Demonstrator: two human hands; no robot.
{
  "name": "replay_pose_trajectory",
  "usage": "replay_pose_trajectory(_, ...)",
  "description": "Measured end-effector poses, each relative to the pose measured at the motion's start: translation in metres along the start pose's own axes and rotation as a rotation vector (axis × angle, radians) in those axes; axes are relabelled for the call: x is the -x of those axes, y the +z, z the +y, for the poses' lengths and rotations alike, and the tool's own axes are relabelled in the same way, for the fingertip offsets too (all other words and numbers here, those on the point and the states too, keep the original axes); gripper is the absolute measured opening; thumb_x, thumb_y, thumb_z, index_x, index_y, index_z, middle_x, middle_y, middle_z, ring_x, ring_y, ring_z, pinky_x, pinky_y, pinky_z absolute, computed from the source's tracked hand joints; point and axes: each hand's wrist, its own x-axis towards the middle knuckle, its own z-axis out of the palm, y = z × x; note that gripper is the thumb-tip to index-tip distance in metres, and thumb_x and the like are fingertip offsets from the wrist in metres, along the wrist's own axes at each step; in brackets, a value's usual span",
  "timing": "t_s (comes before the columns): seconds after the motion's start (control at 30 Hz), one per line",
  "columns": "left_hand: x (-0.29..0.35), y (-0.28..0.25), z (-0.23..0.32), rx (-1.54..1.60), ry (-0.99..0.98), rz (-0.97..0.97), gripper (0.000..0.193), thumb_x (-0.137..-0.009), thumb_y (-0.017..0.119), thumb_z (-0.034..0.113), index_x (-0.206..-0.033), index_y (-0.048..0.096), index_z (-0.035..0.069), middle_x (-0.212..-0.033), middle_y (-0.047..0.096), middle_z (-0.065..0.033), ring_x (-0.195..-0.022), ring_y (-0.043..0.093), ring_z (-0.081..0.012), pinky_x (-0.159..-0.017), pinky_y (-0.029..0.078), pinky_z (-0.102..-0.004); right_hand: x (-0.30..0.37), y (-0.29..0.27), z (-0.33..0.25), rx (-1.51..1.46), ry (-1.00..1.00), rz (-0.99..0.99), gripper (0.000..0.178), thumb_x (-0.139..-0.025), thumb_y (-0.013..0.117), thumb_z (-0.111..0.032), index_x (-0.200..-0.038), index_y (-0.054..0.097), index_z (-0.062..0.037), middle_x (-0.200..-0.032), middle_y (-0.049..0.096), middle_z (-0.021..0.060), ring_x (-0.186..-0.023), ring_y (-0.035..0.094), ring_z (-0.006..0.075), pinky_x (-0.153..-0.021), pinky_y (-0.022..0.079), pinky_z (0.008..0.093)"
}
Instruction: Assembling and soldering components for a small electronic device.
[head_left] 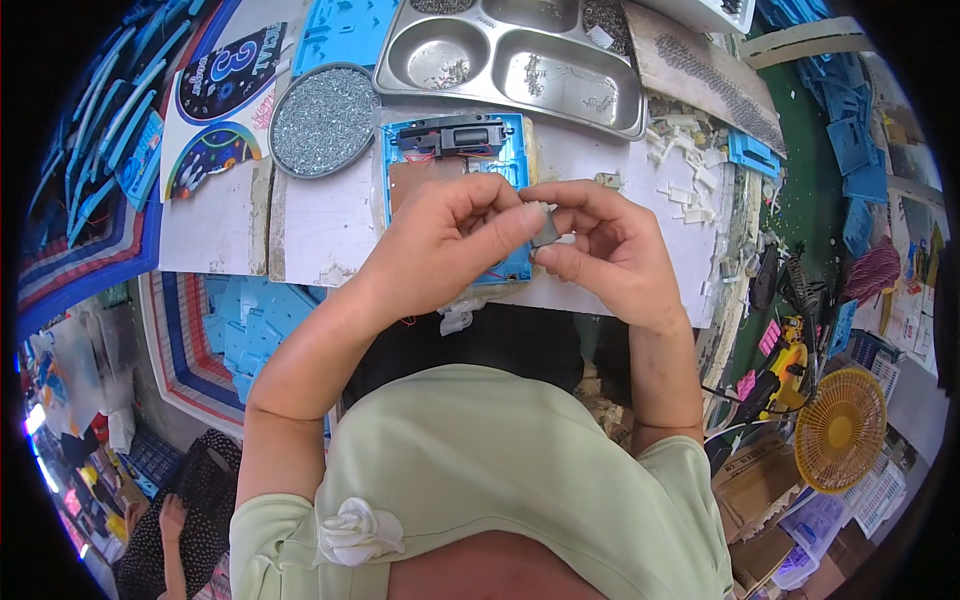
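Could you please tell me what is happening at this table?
A person is holding a small grey piece between the fingertips of the left hand and right hand. Just beneath the hands, an open blue casing lies on the white table, with a black module in its upper part. Beyond it are a metal tray and a round dish, both holding tiny pieces.

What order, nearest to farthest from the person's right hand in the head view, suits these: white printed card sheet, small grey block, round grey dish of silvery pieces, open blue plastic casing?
1. Small grey block: touching the right hand.
2. Blue casing: just left.
3. Round dish: farther left.
4. Card sheet: far left, past dish.
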Motion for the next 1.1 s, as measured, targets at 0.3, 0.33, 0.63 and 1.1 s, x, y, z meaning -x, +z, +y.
replay_pose_trajectory(0.3, 0.012, 0.005, 0.011, -0.542, 0.339, -0.149, 0.019, -0.09, 0.078, 0.017, -0.087, 0.065, 0.004, -0.069, 0.061, -0.0026, -0.059, 0.059, -0.0162, -0.055, 0.044, -0.0299, 0.02, -0.016, 0.002, 0.08, 0.041, -0.162, 0.052, -0.079, 0.08, 0.006, -0.126, 0.059, 0.002, -0.102, 0.063, 0.0031, -0.085, 0.059, 0.0074, -0.073, 0.047, 0.0229)
replay_pose_trajectory(0.33, 0.015, 0.004, 0.014, -0.524, 0.311, -0.194, 0.021, -0.087, 0.082, 0.02, -0.091, 0.067, 0.006, -0.071, 0.062, -0.0053, -0.06, 0.061, -0.0227, -0.055, 0.046, -0.0306, 0.024, -0.017, 0.003, 0.049, 0.043, -0.179, 0.053, -0.078, 0.081, 0.006, -0.126, 0.058, 0.0022, -0.104, 0.063, 0.0048, -0.086, 0.06, 0.0088, -0.074, 0.048, 0.0235)
replay_pose_trajectory(0.63, -0.034, -0.043, 0.052, -0.247, -0.032, -0.166, 0.014, -0.094, 0.074, 0.01, -0.1, 0.067, 0.001, -0.083, 0.067, 0.0013, -0.072, 0.063, -0.0048, -0.062, 0.05, -0.0211, 0.038, -0.026, 0.033, -0.303, -0.051, -0.029, 0.058, -0.077, 0.08, 0.01, -0.129, 0.056, 0.0069, -0.118, 0.067, 0.0148, -0.098, 0.07, 0.0186, -0.079, 0.062, 0.0313)
replay_pose_trajectory(1.1, -0.021, -0.001, 0.022, -0.112, -0.173, -0.306, 0.016, -0.094, 0.074, 0.009, -0.104, 0.065, 0.0, -0.09, 0.061, 0.0034, -0.083, 0.057, -0.003, -0.073, 0.047, -0.0219, 0.018, -0.013, 0.038, -0.334, -0.01, -0.046, 0.054, -0.082, 0.077, 0.009, -0.131, 0.057, 0.0022, -0.117, 0.068, 0.0109, -0.101, 0.067, 0.0137, -0.084, 0.058, 0.0263)
